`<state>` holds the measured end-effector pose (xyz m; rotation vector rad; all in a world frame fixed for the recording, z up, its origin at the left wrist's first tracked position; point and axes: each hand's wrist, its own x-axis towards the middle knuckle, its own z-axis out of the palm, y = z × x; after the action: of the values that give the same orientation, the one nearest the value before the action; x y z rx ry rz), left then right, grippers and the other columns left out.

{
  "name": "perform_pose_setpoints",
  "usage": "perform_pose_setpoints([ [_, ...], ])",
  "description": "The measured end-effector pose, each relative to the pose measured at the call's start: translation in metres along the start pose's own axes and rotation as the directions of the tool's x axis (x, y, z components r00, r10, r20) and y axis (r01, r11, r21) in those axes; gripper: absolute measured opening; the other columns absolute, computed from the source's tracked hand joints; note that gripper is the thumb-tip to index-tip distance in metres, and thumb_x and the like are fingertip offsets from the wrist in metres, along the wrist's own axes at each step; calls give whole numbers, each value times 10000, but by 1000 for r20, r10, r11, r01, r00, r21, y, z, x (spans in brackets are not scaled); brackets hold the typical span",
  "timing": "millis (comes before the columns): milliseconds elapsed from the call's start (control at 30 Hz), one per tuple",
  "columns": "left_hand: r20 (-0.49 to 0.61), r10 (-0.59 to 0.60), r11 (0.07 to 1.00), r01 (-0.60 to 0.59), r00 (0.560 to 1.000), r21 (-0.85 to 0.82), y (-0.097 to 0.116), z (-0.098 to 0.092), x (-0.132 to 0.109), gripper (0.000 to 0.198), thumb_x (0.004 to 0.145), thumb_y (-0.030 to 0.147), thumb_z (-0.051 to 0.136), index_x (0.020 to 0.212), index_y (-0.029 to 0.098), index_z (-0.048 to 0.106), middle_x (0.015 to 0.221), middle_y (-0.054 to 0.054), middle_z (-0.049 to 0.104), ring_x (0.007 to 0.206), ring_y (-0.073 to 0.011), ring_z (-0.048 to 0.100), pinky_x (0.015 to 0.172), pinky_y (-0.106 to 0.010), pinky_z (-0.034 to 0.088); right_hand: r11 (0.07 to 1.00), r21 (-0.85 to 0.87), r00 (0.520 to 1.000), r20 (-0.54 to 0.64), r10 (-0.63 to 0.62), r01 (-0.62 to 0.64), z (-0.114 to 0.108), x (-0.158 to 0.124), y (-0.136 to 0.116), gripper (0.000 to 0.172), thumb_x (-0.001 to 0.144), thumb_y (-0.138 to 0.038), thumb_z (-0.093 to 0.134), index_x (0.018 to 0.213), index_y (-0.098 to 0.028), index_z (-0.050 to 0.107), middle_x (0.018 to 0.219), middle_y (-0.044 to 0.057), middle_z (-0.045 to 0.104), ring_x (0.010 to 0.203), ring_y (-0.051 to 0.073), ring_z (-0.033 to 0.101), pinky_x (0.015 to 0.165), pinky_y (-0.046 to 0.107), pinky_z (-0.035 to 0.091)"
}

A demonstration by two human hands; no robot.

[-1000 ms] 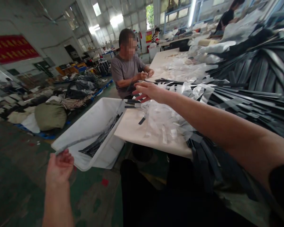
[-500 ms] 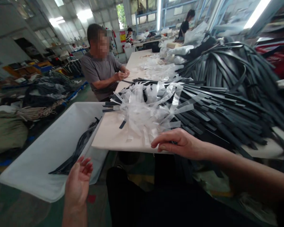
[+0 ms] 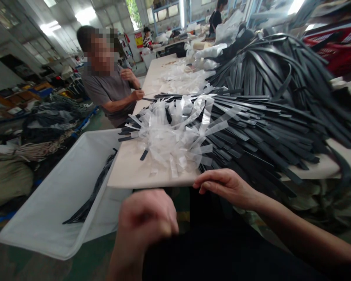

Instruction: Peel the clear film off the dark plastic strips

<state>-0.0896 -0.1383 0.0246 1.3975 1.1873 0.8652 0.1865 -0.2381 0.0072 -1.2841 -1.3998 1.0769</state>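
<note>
My right hand hovers at the near edge of the table. Its fingers are bent and drawn together with the thumb under them; whether anything is pinched there is hidden. My left hand is blurred, curled into a fist in front of my body, just below the table edge. No object shows in it. Beyond my right hand lies a spread of flat black strips, their ends toward me. A heap of clear plastic strips covers the table corner. One short black piece lies beside that heap.
A white bin stands against the table's left end, with long black strips inside. Across the corner a person in a grey shirt handles a strip. A large pile of black strips rises at the back right.
My left hand has swung right from beside the bin and curled from open to a fist. My right hand stays by the table edge. The co-worker's hands have parted.
</note>
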Motion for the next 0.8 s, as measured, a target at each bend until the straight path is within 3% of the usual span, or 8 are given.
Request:
perform_pose_setpoints([
  [33,5,129,988,-129,992,90,3,17,21,344,688,592,685,622,266,600,666,-43,638,698,-246,639,665,-386,520,1000,7,1000,2,-2,2,0,-1,2,239,932,-320,559,1006,-158,719,883,58,746,764,134,698,716,235,549],
  [100,-41,256,924,-233,966,303,2,41,66,367,731,595,639,743,229,624,748,-67,668,751,-243,633,754,-385,503,999,41,1000,21,2,-3,2,-2,7,240,935,-314,554,1008,-153,716,888,62,743,767,133,694,718,232,547],
  [200,-93,270,814,-176,958,553,-17,54,122,428,709,591,650,862,192,634,939,-129,692,916,-283,627,860,-398,455,995,100,997,77,21,-28,11,-3,14,251,940,-319,549,1023,-147,712,921,71,740,762,130,688,699,225,544],
  [333,-89,205,829,-125,975,546,-36,60,151,304,715,511,653,742,208,638,786,-76,691,796,-261,622,776,-355,441,992,126,988,151,3,-22,24,-2,20,247,942,-315,556,1017,-149,722,926,68,737,753,119,673,683,204,523],
  [533,-123,233,929,-183,965,322,-22,52,143,328,760,507,564,706,191,634,667,-23,635,704,-199,593,703,-309,450,957,268,982,181,58,-106,31,9,30,307,911,-404,604,990,-132,721,931,79,729,737,124,663,686,226,510],
  [667,-49,193,981,-193,980,-11,-5,39,107,354,739,529,634,722,175,636,671,-10,639,637,-145,574,665,-274,485,936,322,985,132,107,-145,34,33,31,439,876,-517,622,1061,-129,713,930,81,720,829,160,661,755,270,508],
  [733,23,167,966,-159,986,-205,-3,37,84,313,714,471,726,701,167,652,626,11,620,591,-116,543,643,-247,479,927,348,987,123,105,-142,39,51,26,526,865,-566,615,1158,-135,682,1048,102,705,963,193,648,824,301,504],
  [800,84,134,951,-105,987,-290,-6,38,63,277,711,422,773,713,161,680,619,18,626,582,-104,539,632,-229,470,906,402,985,148,83,-137,47,70,17,549,867,-583,600,1187,-142,667,1177,113,665,1067,212,617,875,318,493],
])
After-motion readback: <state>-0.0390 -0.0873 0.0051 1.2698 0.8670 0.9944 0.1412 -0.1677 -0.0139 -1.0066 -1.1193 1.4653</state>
